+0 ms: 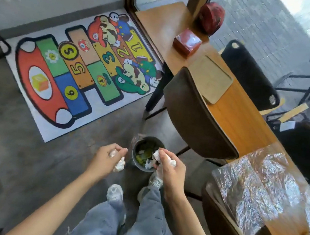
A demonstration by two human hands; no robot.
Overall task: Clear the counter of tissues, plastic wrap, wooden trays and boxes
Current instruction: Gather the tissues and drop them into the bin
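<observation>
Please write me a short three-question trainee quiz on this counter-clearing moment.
1. True or false: both hands hold crumpled tissues.
2. Which hand is directly over the bin? A) left hand B) right hand
3. Fill in: the sheet spread on the near end of the counter is ____.

Key:
1. True; a tissue in the left, a tissue wad in the right.
2. B.
3. Plastic wrap; the wooden tray and red box lie farther along.
</observation>
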